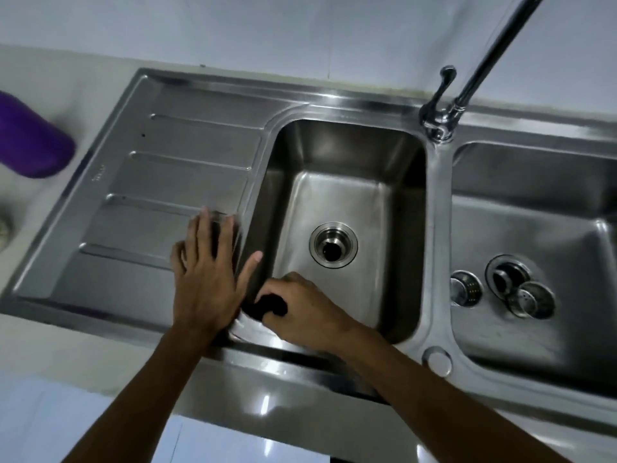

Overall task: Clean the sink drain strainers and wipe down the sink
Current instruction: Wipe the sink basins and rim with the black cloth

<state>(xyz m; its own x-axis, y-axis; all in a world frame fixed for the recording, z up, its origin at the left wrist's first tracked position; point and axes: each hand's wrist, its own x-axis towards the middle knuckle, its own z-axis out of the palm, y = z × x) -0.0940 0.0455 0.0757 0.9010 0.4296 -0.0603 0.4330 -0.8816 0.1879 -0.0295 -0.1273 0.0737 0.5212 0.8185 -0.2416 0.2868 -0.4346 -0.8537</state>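
A stainless steel double sink point(430, 202) fills the view. My right hand point(307, 312) is shut on a black cloth point(267, 304), pressed against the front left corner of the left basin. Flat on the drainboard point(150, 182), right beside that basin, lies my left hand point(208, 272) with its fingers spread. The left basin's drain point(333, 245) is open, with no strainer in it. Two metal strainers point(465, 288) point(531, 299) lie in the right basin next to its open drain point(507, 275).
A chrome faucet point(444, 115) rises from the divider at the back, its spout running up to the right. A purple object point(30, 142) lies on the white counter at far left. A round plug point(438, 361) sits on the front rim between the basins.
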